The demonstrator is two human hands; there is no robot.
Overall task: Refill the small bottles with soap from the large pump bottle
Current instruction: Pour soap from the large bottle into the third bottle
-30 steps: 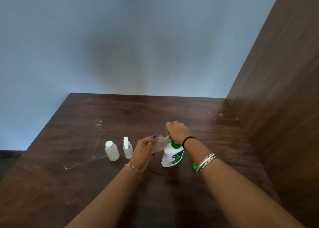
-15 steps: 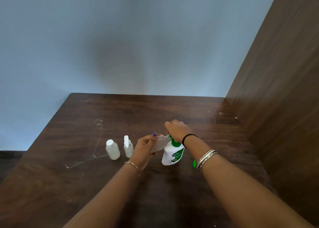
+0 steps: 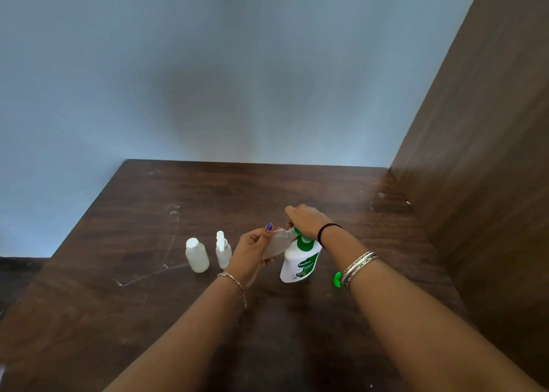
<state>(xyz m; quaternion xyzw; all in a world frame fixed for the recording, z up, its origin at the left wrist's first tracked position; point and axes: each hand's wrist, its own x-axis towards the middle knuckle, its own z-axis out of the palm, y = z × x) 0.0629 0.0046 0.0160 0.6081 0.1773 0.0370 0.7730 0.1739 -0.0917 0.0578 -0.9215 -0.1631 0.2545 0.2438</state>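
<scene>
Two small white bottles (image 3: pixel 197 255) (image 3: pixel 223 250) stand upright left of centre on the wooden table (image 3: pixel 148 317), wall at the far edge, wood panel (image 3: pixel 490 154) right. Left hand (image 3: pixel 252 253) grips a clear small bottle (image 3: pixel 277 243), tilted, mouth at the nozzle. Right hand (image 3: pixel 306 220) curls over the pump of the Dettol pump bottle (image 3: pixel 300 265). Green cap (image 3: pixel 337 279) beside it.

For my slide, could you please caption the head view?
Left hand tilts a small clear bottle to the pump bottle as the right hand covers its pump.
</scene>
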